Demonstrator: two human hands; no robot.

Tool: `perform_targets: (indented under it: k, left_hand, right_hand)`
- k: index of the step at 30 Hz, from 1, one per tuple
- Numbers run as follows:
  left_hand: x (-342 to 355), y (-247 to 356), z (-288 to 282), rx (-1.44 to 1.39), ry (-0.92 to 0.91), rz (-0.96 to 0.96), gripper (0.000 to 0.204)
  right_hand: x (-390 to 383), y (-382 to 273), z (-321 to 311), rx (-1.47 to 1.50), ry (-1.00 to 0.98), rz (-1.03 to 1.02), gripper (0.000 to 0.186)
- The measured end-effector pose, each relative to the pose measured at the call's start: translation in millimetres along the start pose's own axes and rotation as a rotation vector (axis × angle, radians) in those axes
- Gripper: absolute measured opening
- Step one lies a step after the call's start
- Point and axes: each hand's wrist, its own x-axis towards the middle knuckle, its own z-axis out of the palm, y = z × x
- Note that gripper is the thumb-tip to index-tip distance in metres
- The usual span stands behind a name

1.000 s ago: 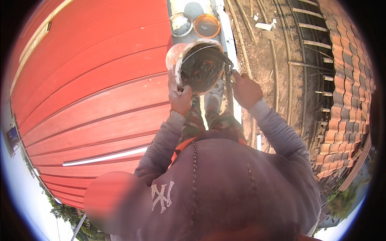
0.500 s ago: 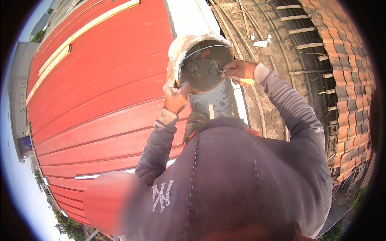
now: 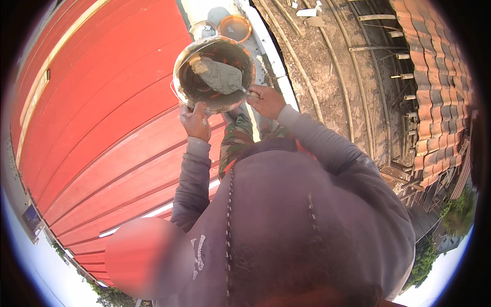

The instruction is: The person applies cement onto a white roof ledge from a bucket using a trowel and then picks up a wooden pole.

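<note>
A mortar-smeared bucket (image 3: 182,56) with a thin wire handle is in front of me, its mouth tipped toward me. My left hand (image 3: 196,122) is closed on its near left rim, thumb in front. My right hand (image 3: 267,102) grips the handle of a trowel (image 3: 244,90) at the bucket's right side. A heap of wet grey mortar (image 3: 217,75) covers the trowel's blade, which lies inside the bucket's mouth. Streaks of mortar and orange patches show on the inner wall.
Beyond the bucket, an orange tub (image 3: 235,28) and a smaller pale container (image 3: 203,29) stand on a narrow white ledge (image 3: 273,59). Red metal roofing (image 3: 112,77) spreads on the left. To the right are long wooden poles (image 3: 335,77) over a brown surface, then clay tiles (image 3: 434,92).
The bucket has moved left in view. The trowel blade, earlier low in the bucket's dark mortar, is now lifted with a heap on it. The orange tub has come into view.
</note>
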Motion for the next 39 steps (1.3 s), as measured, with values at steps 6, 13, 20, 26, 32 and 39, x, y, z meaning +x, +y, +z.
perform_targets:
  k: [6,13,20,26,32,39]
  left_hand:
    - [9.3,-66.6,-54.2,0.116,0.056,-0.136,0.042]
    - [35.9,-134.5,-84.7,-0.053,0.265,-0.319,0.044]
    - [27.0,-194.0,-159.8,0.586,0.398,-0.102,0.038]
    - [37.4,-189.5,-195.2,0.508,0.558,-0.304,0.027]
    - [22.2,-183.4,-200.3,0.425,0.588,-0.368,0.015]
    - [28.8,-193.7,-176.7,0.595,0.347,-0.309,0.011]
  right_hand:
    - [15.2,8.0,29.2,-0.278,-0.114,0.304,0.047]
    - [70.4,51.4,59.6,-0.281,-0.236,0.427,0.044]
    - [137.4,215.3,56.8,0.73,-0.483,0.77,0.024]
    - [170.4,393.0,-5.7,0.487,0.163,1.12,0.022]
    - [129.4,298.8,-21.9,0.459,0.186,0.917,0.024]
    - [169.9,444.0,66.6,0.273,0.049,1.014,0.032]
